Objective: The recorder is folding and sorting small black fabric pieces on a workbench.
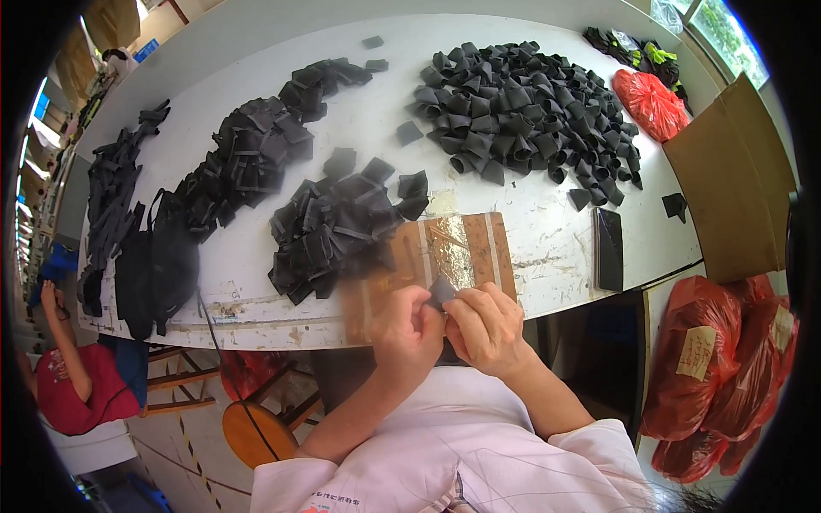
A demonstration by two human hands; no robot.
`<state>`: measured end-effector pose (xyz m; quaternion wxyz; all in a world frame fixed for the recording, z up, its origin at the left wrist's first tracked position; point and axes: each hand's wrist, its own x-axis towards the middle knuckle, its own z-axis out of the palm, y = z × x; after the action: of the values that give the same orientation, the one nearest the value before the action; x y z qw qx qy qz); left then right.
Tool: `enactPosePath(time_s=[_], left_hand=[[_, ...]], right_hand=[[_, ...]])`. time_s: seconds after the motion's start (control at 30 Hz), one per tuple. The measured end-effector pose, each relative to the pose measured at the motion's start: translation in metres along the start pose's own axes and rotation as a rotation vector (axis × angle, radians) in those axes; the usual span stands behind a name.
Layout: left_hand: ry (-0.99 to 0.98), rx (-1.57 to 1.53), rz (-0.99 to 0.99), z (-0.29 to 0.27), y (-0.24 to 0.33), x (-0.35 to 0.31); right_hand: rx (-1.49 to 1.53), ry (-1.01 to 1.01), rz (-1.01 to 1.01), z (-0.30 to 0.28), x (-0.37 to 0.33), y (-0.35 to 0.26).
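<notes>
Both my hands meet at the table's front edge over a brown board (479, 248) with pale tape strips. My left hand (404, 329) is closed, its fingers curled against a small black fabric piece (442, 291). My right hand (487, 327) pinches the same piece from the other side. Just beyond the board, to the left, lies a loose heap of flat black fabric pieces (333, 227). Farther right spreads a big pile of black pieces curled into short tubes (522, 111). What the fingertips do inside the grip is hidden.
More black pieces (256, 145) and strips (115, 188) line the table's (359, 111) left. A black phone-like slab (608, 250) lies right, near a cardboard sheet (735, 179). Red bags (714, 368) sit below right; another red bag (650, 103) is far right. A wooden stool (256, 432) and another person (77, 376) are left.
</notes>
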<state>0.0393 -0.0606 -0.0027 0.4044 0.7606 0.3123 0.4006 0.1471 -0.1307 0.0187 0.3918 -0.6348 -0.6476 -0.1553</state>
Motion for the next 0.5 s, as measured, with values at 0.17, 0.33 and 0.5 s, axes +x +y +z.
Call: enactPosePath(time_s=[0.17,0.33,0.5], left_hand=[[-0.033,-0.383,-0.185,-0.004,0.0,0.002],[-0.268,-0.514,-0.254,-0.013,-0.002,-0.007],[-0.04,-0.292,0.151,-0.037,0.01,-0.003]], right_hand=[[0.431,0.076,0.258,-0.006,-0.004,0.0],[1.222,-0.267,1.01,-0.006,-0.008,0.002],[0.949,-0.341,1.239,-0.009,-0.022,0.014]])
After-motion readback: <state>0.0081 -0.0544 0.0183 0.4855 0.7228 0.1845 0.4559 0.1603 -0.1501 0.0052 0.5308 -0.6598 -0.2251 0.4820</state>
